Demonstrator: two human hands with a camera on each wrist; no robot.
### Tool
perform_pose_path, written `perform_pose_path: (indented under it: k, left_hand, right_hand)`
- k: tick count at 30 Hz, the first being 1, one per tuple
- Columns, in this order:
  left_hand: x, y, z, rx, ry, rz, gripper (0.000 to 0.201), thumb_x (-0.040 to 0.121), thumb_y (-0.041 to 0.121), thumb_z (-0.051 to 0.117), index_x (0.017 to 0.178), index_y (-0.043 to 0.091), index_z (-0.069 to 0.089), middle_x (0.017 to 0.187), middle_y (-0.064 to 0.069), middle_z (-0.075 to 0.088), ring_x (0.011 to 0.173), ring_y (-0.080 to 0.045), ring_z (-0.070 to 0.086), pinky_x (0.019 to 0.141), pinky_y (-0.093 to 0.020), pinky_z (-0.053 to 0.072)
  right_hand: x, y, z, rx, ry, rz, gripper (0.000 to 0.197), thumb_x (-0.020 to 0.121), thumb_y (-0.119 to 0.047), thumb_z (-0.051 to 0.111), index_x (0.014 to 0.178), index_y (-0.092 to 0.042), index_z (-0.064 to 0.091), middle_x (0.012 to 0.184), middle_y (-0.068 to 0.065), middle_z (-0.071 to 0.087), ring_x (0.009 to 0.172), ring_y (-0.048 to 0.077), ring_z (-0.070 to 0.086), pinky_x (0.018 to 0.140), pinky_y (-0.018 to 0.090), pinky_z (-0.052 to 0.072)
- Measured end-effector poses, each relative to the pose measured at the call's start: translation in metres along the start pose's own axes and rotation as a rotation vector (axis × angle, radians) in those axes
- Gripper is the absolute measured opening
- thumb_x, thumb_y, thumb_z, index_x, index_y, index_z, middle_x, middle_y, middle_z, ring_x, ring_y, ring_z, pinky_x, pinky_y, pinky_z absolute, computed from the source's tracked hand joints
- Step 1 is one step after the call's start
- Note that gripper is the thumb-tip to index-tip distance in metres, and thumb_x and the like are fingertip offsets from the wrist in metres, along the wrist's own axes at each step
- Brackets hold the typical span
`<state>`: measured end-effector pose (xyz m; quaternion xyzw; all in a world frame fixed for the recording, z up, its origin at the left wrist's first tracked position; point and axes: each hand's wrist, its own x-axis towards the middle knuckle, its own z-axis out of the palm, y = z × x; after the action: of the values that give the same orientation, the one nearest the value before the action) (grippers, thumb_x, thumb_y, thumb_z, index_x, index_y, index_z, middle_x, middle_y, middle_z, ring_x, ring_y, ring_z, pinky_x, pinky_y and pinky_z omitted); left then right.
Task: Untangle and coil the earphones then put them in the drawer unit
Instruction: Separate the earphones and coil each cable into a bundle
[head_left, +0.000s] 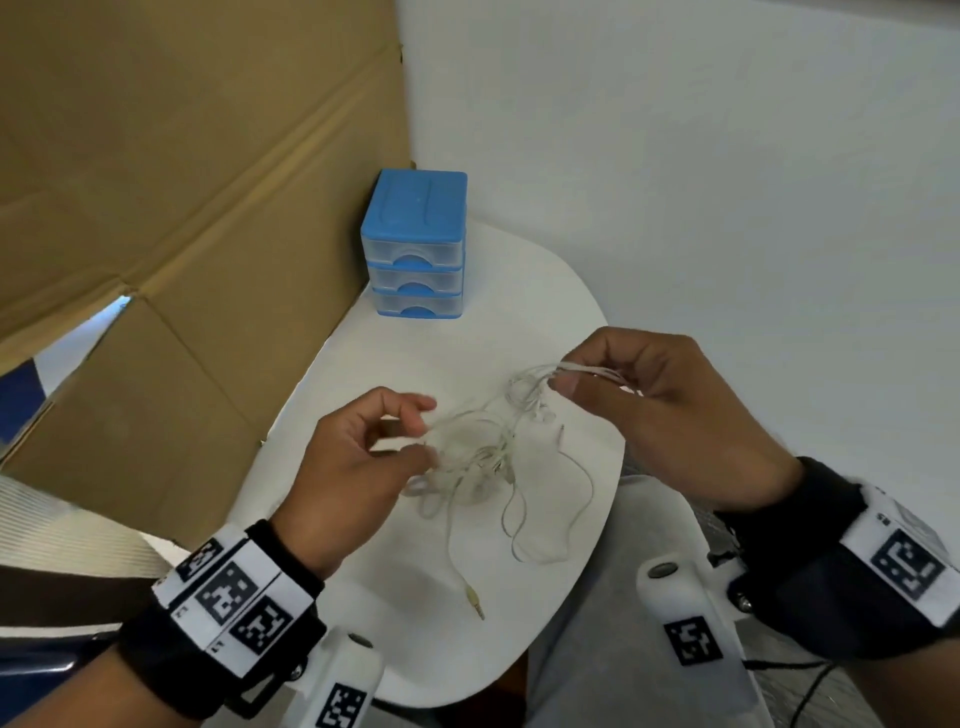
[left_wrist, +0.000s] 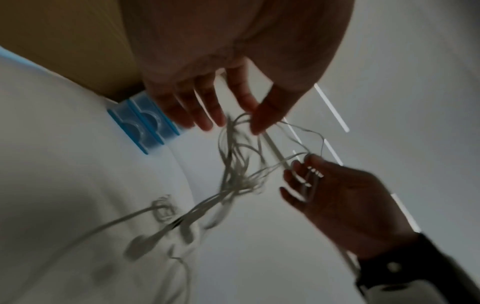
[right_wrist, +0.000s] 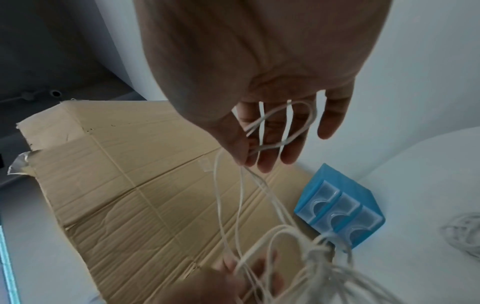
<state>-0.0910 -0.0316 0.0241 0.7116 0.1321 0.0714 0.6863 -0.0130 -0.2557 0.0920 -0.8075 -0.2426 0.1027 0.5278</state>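
Observation:
White tangled earphones (head_left: 485, 457) hang in a knot above the round white table (head_left: 415, 358), with loops trailing down and the gold jack plug (head_left: 475, 605) lying on the tabletop. My left hand (head_left: 363, 452) pinches strands at the left side of the tangle (left_wrist: 233, 160). My right hand (head_left: 649, 395) is higher and to the right, pinching a bundle of cord loops (right_wrist: 280, 127) between thumb and fingers. The small drawer unit (head_left: 414, 244), blue with three clear drawers, all closed, stands at the back of the table.
A large flattened cardboard sheet (head_left: 182, 182) leans along the left, just behind the drawer unit. A white wall (head_left: 727, 156) lies behind and to the right. The table's front right edge drops to the floor.

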Motion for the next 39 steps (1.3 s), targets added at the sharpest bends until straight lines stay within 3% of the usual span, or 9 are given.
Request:
perform_pose_path:
  k: [2,4,9,15,21,27,31,36,39]
  left_hand:
    - [-0.006,0.012,0.003,0.050,-0.035,0.104,0.014,0.062,0.023,0.080,0.069,0.029,0.070,0.123,0.010,0.065,0.104,-0.009,0.063,0.085,-0.027,0.050]
    - [-0.016,0.020,0.010,0.142,-0.085,0.247,0.015,0.062,0.039,0.077,0.077,0.038,0.074,0.134,0.014,0.057,0.124,-0.004,0.052,0.100,-0.030,0.042]
    - [-0.023,0.015,0.028,0.429,-0.100,0.277,0.035,0.060,0.064,0.072,0.094,0.056,0.071,0.134,0.029,0.050,0.129,0.005,0.041,0.104,-0.016,0.032]
    - [-0.017,-0.024,0.020,0.452,0.012,0.161,0.008,0.078,0.036,0.075,0.085,0.036,0.078,0.117,0.018,0.065,0.115,0.002,0.055,0.091,-0.011,0.043]
    - [-0.019,-0.019,0.017,0.721,0.021,0.368,0.020,0.074,0.055,0.070,0.075,0.036,0.063,0.118,0.025,0.057,0.107,-0.001,0.053,0.085,-0.022,0.044]
    - [-0.016,-0.015,0.009,0.628,0.050,0.511,0.015,0.072,0.045,0.075,0.075,0.033,0.066,0.129,0.016,0.052,0.118,-0.009,0.050,0.092,-0.018,0.041]
    - [-0.016,0.000,0.009,0.526,0.081,0.568,0.014,0.072,0.043,0.072,0.073,0.030,0.069,0.125,0.014,0.055,0.112,-0.018,0.056,0.094,-0.022,0.040]
    - [-0.016,0.001,0.008,0.559,0.102,0.568,0.019,0.073,0.041,0.074,0.071,0.023,0.070,0.116,0.010,0.059,0.107,-0.017,0.057,0.086,-0.016,0.041]
    - [-0.014,-0.003,0.006,0.580,0.132,0.571,0.014,0.073,0.035,0.077,0.072,0.022,0.070,0.112,0.011,0.058,0.104,-0.014,0.054,0.082,-0.017,0.045]
  right_hand:
    - [-0.002,-0.003,0.004,0.030,-0.058,-0.002,0.013,0.090,-0.013,0.068,0.078,-0.008,0.070,0.070,-0.007,0.069,0.067,0.004,0.060,0.068,0.018,0.043]
    - [-0.005,-0.005,0.011,0.156,-0.065,-0.011,0.014,0.086,-0.016,0.071,0.082,-0.003,0.071,0.079,0.011,0.073,0.076,0.021,0.066,0.073,0.031,0.049]
    - [-0.009,-0.006,0.032,0.310,-0.052,-0.010,0.014,0.085,-0.013,0.068,0.084,0.001,0.071,0.086,0.025,0.069,0.077,0.030,0.063,0.075,0.042,0.050]
    - [-0.008,-0.014,0.022,0.469,-0.036,-0.020,0.020,0.079,-0.009,0.067,0.088,0.009,0.068,0.087,0.015,0.068,0.081,0.018,0.060,0.073,0.023,0.050]
    - [-0.006,-0.017,0.017,0.660,-0.041,0.064,0.008,0.089,-0.011,0.057,0.085,-0.004,0.058,0.090,0.013,0.071,0.087,0.028,0.071,0.078,0.035,0.057]
    - [-0.005,0.000,0.021,-0.023,-0.018,-0.041,0.024,0.100,-0.013,0.050,0.079,-0.003,0.043,0.064,-0.002,0.043,0.057,0.007,0.038,0.057,0.018,0.035]
    - [-0.008,-0.001,0.024,-0.005,-0.193,0.035,0.033,0.082,-0.024,0.077,0.097,-0.015,0.048,0.057,-0.003,0.034,0.052,0.014,0.029,0.050,0.027,0.029]
    - [-0.012,-0.002,0.019,-0.204,-0.337,0.028,0.052,0.068,-0.031,0.087,0.107,-0.033,0.053,0.060,-0.016,0.043,0.056,0.005,0.037,0.054,0.024,0.037]
    - [-0.009,0.007,0.015,-0.395,-0.283,-0.042,0.028,0.079,-0.027,0.078,0.098,-0.029,0.057,0.063,-0.014,0.046,0.058,0.007,0.042,0.056,0.017,0.037]
